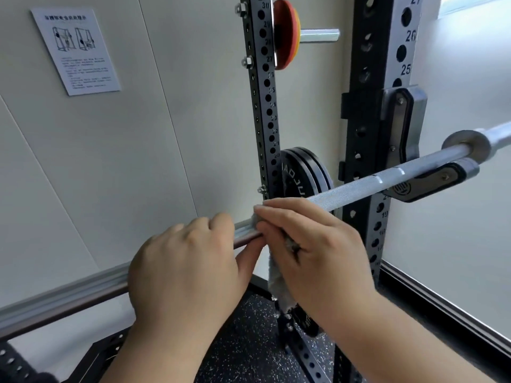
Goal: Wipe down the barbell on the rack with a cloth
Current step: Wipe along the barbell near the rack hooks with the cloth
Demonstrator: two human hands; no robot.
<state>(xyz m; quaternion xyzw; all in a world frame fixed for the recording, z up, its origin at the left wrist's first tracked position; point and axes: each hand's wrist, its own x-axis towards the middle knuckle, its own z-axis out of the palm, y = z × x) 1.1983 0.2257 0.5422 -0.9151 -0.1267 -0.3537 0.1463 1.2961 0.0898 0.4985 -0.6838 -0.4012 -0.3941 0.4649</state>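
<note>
A steel barbell [356,186] runs from lower left to upper right and rests in a J-hook [431,181] on the black rack upright [378,64]. A white cloth [275,280] is draped over the bar at mid-frame, its end hanging down below. My right hand [312,252] lies over the cloth on the bar, fingers wrapped round it. My left hand [188,269] grips the bar just left of the cloth, thumb under the bar. The bar section beneath both hands is hidden.
A second perforated upright [262,106] stands behind, with black weight plates [301,172] stored low and an orange plate [286,34] on a peg up high. An instruction sheet [76,51] hangs on the wall. Speckled rubber floor [249,341] lies below.
</note>
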